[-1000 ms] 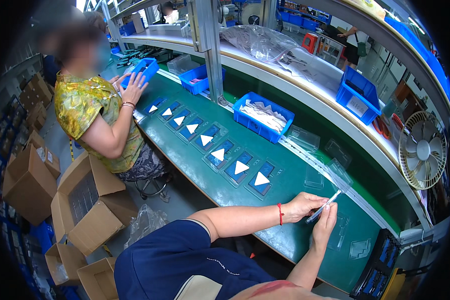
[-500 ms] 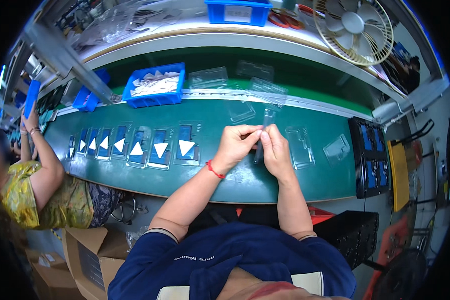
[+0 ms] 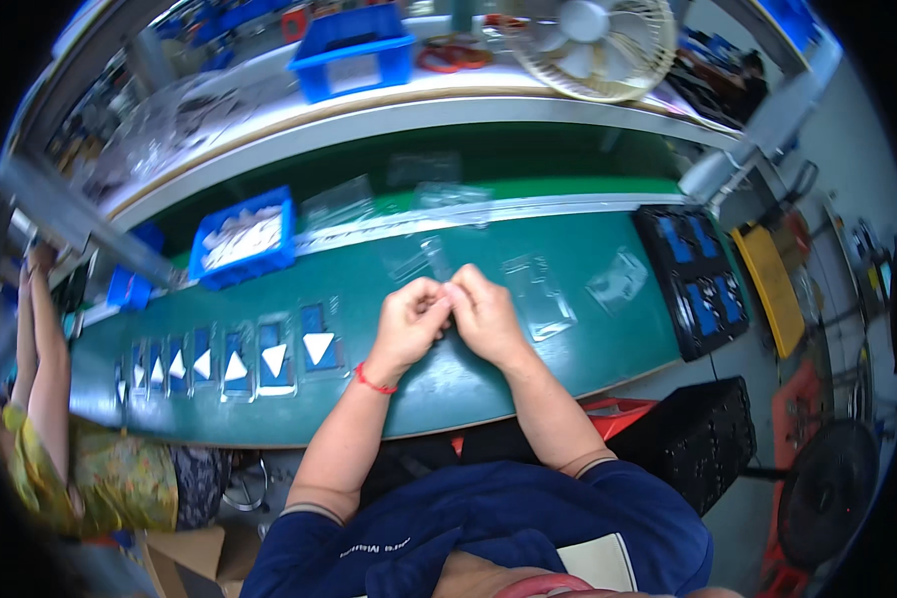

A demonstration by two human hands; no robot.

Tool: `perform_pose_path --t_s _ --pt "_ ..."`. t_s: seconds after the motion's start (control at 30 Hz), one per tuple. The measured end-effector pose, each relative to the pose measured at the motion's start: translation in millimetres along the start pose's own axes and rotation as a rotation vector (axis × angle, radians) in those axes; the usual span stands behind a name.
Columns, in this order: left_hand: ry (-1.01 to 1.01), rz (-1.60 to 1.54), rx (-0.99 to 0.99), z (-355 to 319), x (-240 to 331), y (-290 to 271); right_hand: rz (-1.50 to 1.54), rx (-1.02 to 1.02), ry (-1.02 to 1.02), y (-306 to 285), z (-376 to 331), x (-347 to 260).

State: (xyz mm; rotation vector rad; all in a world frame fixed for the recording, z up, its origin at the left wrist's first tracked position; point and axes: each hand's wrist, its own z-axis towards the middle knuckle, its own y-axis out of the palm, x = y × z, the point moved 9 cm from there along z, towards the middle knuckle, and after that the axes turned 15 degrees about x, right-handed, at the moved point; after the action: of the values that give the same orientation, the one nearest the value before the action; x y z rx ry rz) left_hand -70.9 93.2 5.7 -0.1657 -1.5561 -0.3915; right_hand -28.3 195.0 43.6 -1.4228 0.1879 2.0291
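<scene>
Left of the black tray (image 3: 688,272), our left hand (image 3: 409,324) and right hand (image 3: 486,317) pinch a clear plastic piece (image 3: 433,255) between closed fingertips. Farther left, a row of packs (image 3: 277,389) already carries blue panels (image 3: 313,318) and white triangles (image 3: 318,347); nearer the tray, two clear shells (image 3: 618,282) look unfilled.

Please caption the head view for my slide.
Left hand and right hand hold a clear piece over a green table.

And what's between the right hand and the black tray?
In the head view, a clear plastic tray, then another clear piece, lie on the green bench between the right hand and the black tray.
</scene>
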Motion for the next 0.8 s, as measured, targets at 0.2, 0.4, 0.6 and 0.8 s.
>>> perform_pose_path --t_s 0.2,0.4,0.6,0.8 --pt "-0.049 -0.12 0.024 3.2 -0.9 -13.2 -0.042 0.123 -0.068 -9.7 3.3 1.7" --pt "-0.366 -0.264 0.028 -11.8 -21.1 -46.4 -0.277 0.066 -0.074 -11.0 6.5 9.8" --pt "-0.404 -0.051 0.127 -31.9 -29.4 -79.9 -0.396 0.161 -0.067 -28.2 -0.5 -2.4" --pt "0.509 0.88 0.434 -34.4 36.6 -67.9 -1.222 0.505 -0.13 -169.9 13.8 55.0"
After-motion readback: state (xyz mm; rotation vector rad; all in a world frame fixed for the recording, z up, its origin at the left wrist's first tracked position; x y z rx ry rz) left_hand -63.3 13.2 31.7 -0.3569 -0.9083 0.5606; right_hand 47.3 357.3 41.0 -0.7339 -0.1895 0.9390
